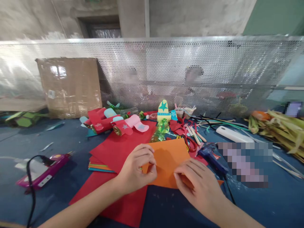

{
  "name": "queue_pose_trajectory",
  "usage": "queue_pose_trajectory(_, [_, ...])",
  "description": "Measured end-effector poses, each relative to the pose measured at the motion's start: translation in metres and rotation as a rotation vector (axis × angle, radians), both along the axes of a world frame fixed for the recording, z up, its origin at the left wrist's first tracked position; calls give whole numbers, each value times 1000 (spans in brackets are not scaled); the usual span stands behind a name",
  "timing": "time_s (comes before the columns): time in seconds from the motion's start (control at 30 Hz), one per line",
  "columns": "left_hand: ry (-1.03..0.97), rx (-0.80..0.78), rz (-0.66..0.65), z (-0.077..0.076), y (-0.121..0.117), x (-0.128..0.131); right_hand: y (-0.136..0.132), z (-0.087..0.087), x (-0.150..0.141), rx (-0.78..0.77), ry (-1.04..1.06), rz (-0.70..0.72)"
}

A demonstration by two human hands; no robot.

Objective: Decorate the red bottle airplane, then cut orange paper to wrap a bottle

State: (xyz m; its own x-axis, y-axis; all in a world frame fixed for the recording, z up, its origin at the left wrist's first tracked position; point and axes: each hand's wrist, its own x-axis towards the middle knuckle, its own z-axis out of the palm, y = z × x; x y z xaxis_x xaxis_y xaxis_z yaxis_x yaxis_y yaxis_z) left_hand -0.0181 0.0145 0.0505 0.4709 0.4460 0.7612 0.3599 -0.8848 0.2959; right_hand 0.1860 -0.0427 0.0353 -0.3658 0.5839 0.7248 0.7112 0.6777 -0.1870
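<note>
An orange sheet of paper spans the space between my hands at the middle of the table. At its left side, my left hand is closed with curled fingers, thumb near the index finger, on the paper. My right hand curls over the lower right part of the sheet, thumb and fingertips close together; part of the grip is hidden. Beneath and left of my left hand lie red paper sheets. A green plastic bottle lies just beyond the orange sheet's top edge.
Red-handled scissors and a blue glue gun lie to the right. Red paper-wrapped pieces sit behind the sheets. A purple power strip with a black cord is at left. Dry husks, a cardboard box and a perforated metal panel stand behind.
</note>
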Motion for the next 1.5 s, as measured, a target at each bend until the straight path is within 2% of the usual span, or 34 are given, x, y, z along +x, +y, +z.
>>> queue_pose_trajectory(0.27, [-23, 56, 63, 1, 2, -2, -1, 2, 2, -24, 48, 2])
queue_pose_trajectory(0.5, [-189, -101, 146, 6, 8, -18, -8, 10, 9, 44, 114, 2])
queue_pose_trajectory(0.57, [-197, -171, 68, 6, 8, -21, -8, 11, 9, 55, 119, 9])
queue_pose_trajectory(0.63, [-151, -218, -63, 4, 6, -20, -8, 9, 8, 65, 107, 22])
queue_pose_trajectory(0.77, [-38, -214, -238, -5, -1, -7, -8, 3, 3, 73, 69, 34])
queue_pose_trajectory(0.93, [-57, -131, -287, -13, -5, 5, -8, -6, -2, 41, 46, 32])
queue_pose_trajectory(1.2, [-2, -163, -360, -17, -14, 10, -8, -11, -7, 58, 52, 63])
queue_pose_trajectory(1.5, [36, -185, -381, -20, -20, 12, -9, -15, -11, 81, 17, 41])
